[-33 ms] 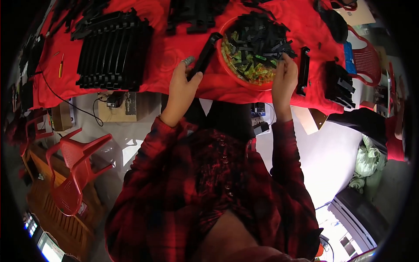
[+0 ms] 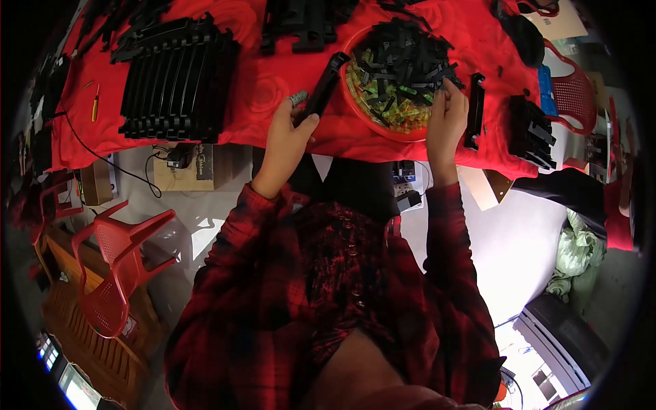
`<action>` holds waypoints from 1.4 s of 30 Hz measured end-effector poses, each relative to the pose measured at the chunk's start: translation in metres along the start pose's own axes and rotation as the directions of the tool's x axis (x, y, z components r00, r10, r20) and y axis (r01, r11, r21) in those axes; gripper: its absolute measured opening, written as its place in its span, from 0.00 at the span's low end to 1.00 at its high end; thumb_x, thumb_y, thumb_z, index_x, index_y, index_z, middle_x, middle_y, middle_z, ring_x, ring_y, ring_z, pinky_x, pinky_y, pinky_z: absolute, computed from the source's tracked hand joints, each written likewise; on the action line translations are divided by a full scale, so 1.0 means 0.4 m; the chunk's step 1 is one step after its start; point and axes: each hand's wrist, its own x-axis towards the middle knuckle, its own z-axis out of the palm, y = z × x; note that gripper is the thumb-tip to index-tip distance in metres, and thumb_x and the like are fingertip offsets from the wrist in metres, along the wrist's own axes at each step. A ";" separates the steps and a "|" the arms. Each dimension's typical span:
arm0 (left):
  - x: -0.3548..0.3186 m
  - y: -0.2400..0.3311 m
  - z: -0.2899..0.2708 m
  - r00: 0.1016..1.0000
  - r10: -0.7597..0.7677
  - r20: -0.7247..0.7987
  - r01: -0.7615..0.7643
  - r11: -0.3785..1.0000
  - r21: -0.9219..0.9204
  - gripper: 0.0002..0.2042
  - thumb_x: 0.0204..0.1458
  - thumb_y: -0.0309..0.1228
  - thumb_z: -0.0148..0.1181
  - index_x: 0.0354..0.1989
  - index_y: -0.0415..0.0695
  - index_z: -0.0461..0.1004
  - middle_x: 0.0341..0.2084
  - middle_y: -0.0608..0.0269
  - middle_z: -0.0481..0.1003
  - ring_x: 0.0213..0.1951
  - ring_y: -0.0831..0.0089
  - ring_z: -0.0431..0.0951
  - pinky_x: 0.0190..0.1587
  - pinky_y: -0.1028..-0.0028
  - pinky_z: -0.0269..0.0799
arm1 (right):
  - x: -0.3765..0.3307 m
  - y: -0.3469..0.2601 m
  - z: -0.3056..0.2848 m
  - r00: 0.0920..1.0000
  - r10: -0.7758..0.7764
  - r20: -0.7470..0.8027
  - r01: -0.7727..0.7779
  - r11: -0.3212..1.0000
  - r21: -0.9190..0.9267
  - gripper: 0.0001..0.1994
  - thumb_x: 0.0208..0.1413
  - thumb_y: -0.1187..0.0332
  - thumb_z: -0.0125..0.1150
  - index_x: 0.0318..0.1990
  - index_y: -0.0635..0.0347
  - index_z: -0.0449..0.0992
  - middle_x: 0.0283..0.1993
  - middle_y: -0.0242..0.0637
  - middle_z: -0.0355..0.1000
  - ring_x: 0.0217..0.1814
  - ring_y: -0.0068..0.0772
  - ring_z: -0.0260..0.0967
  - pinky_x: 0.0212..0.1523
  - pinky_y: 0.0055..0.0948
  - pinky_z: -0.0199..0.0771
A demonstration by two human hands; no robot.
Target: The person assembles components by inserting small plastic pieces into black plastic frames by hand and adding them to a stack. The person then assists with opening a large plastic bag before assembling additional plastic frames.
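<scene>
Gripped in my left hand is a long black plastic bar, which slants up and to the right toward the basin. Something grey wraps one of that hand's fingertips. A round orange-red basin holds small black plastic strips heaped over yellow-green and orange pieces. Over the basin's right side is my right hand, its fingers pinched together at the edge of the heap. What they hold, if anything, is too small to make out.
A row of black bars stands at left on the red tablecloth, with a yellow-handled screwdriver beyond it. Another black bar and a black stack lie right of the basin. A red chair is behind at left.
The fingers of my right hand have shifted very slightly at the heap. My left hand keeps its hold on the black bar, which has barely moved.
</scene>
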 end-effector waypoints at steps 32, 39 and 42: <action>-0.027 0.019 0.022 0.997 -0.066 0.033 0.073 0.941 -0.329 0.12 0.57 0.28 0.60 0.47 0.40 0.68 0.35 0.67 0.73 0.36 0.78 0.75 0.36 0.77 0.72 | -0.026 -0.046 0.049 0.958 -0.253 0.133 0.229 0.958 0.170 0.08 0.58 0.77 0.58 0.44 0.63 0.78 0.38 0.44 0.72 0.38 0.44 0.71 0.40 0.34 0.73; -0.024 0.004 0.030 0.999 -0.025 0.041 0.038 0.936 -0.350 0.12 0.57 0.27 0.59 0.46 0.39 0.69 0.34 0.66 0.73 0.34 0.78 0.74 0.34 0.76 0.72 | -0.034 -0.069 0.062 0.957 -0.208 0.204 0.187 0.975 0.116 0.07 0.60 0.74 0.57 0.44 0.63 0.77 0.40 0.47 0.73 0.43 0.50 0.72 0.43 0.39 0.73; -0.009 -0.001 0.027 0.999 0.038 -0.016 -0.041 0.967 -0.252 0.10 0.56 0.27 0.60 0.43 0.39 0.70 0.33 0.66 0.72 0.32 0.79 0.72 0.33 0.76 0.71 | -0.027 -0.039 0.050 0.980 -0.187 0.066 0.182 0.981 0.068 0.08 0.60 0.74 0.57 0.45 0.64 0.76 0.41 0.48 0.74 0.43 0.50 0.72 0.44 0.39 0.73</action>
